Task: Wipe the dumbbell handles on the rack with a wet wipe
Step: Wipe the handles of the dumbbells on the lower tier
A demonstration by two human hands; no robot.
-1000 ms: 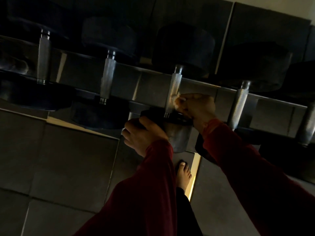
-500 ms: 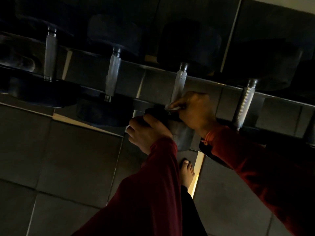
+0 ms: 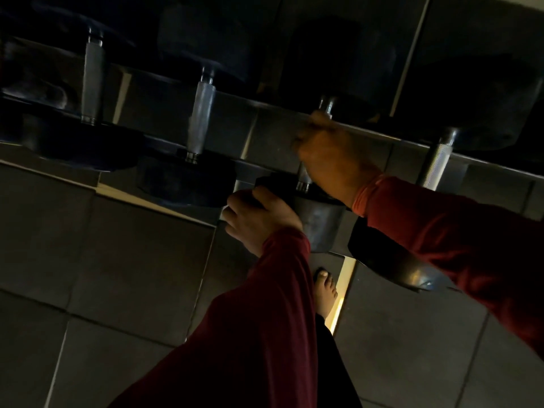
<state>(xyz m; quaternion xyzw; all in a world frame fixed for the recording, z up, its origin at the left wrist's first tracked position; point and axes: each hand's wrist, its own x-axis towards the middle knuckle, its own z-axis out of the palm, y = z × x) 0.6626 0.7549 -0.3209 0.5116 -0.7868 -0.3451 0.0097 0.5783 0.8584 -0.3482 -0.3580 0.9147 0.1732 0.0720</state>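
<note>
- The right hand [image 3: 329,160], in the middle of the frame, is closed round the handle of the third dumbbell [image 3: 303,179] from the left; the fingers curl over the bar and cover most of it, so only a short bright stub shows below the hand and a short neck above it.
- The wet wipe is not visible; it may be hidden under the curled fingers, but that cannot be told in the dim, blurred picture.
- The left hand [image 3: 259,219], just below and left of the right one, grips the near end weight [image 3: 318,222] of the same dumbbell, fingers wrapped over its rim and thumb on top.
- Both arms wear dark red sleeves [image 3: 265,319].
- The rack [image 3: 265,134] runs slantwise from upper left to right centre, with the dumbbells lying side by side across it.
- Two bare handles [image 3: 92,81] [image 3: 200,122] stand free to the left of the hands, and one more [image 3: 432,166] to the right, just above the right sleeve; open gaps lie between neighbouring bars.
- The near weights overhang the rack's front edge above a tiled floor [image 3: 117,260].
- A bare foot [image 3: 325,293] stands on the floor below the held weight.
- No writing or label can be read.
</note>
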